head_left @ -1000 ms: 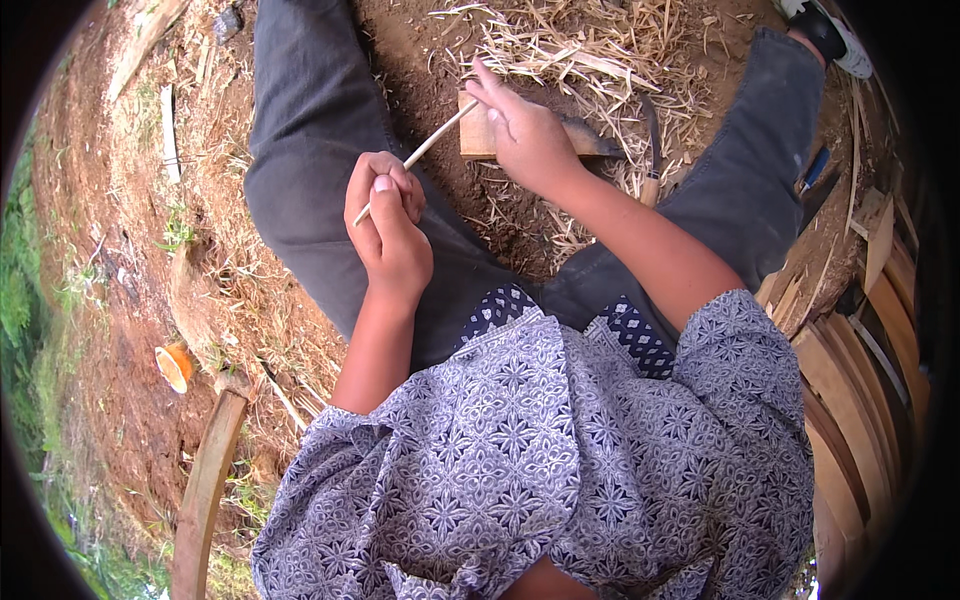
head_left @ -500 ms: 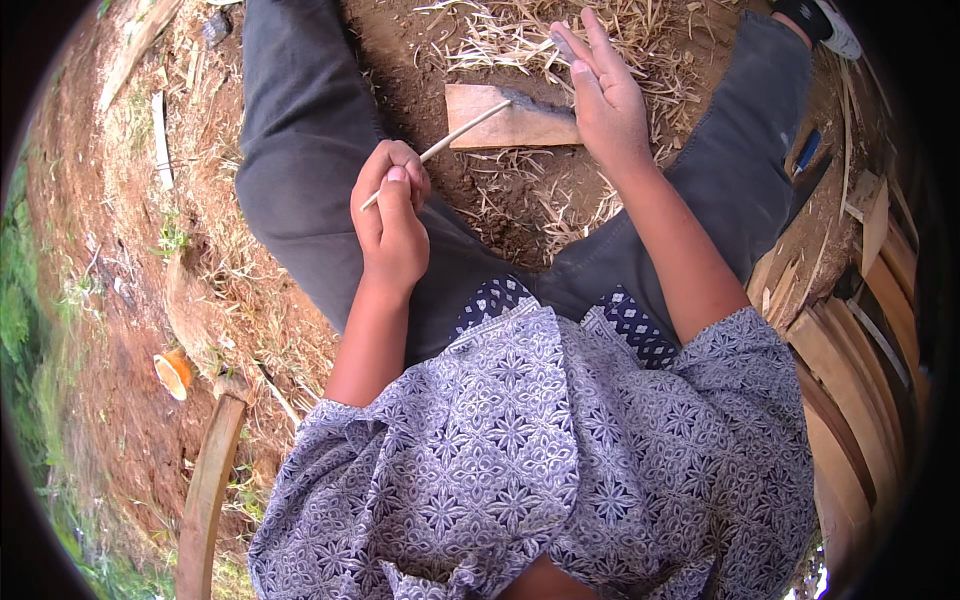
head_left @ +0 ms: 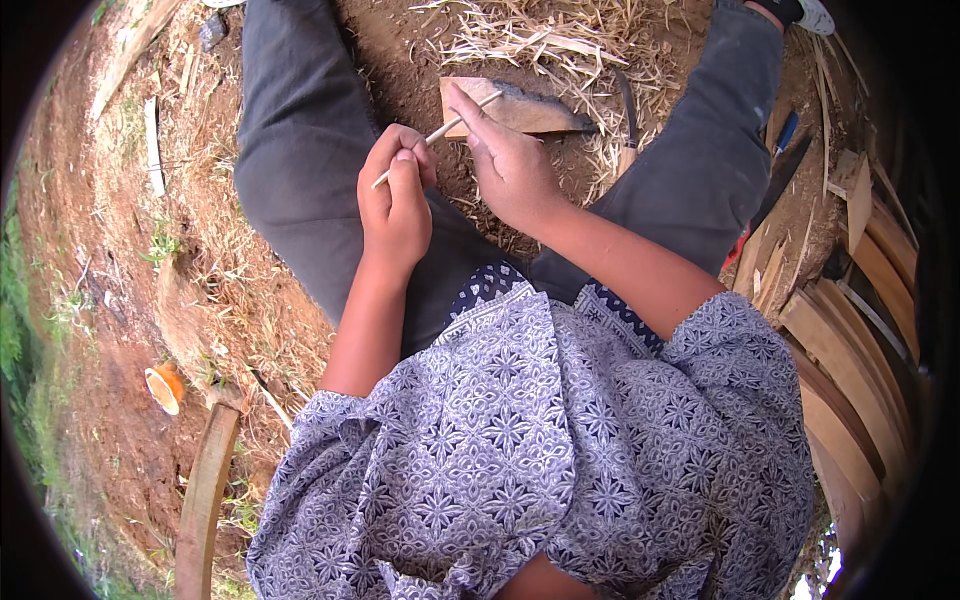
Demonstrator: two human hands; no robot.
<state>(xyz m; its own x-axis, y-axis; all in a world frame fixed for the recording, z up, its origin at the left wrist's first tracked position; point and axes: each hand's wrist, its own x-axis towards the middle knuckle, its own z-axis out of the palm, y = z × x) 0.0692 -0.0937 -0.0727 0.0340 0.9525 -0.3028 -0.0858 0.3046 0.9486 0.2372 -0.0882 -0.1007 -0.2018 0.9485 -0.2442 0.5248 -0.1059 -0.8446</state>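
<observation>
My left hand [head_left: 397, 190] is closed around a thin pale wooden stick [head_left: 440, 132], which points up and to the right. My right hand [head_left: 515, 172] is held edge-on beside it, fingers stretched out, overlapping the stick's far part; whether it touches the stick is hard to tell. Beyond the hands, a wooden block [head_left: 520, 116] with a dark, charred-looking edge lies on the ground between my legs. To its right rests a knife [head_left: 629, 115] with a dark blade and a light handle close to my right leg.
Pale wood shavings [head_left: 545, 38] are heaped past the block. Curved wooden slats [head_left: 850, 370] are stacked at the right. Nearby lies a long dark blade [head_left: 783, 180]. On the left are an orange cup-like object [head_left: 165, 388] and a wooden piece [head_left: 208, 500].
My right hand has come down and left, from beyond the block's right end to the stick. This uncovers the knife. The left hand still grips the stick.
</observation>
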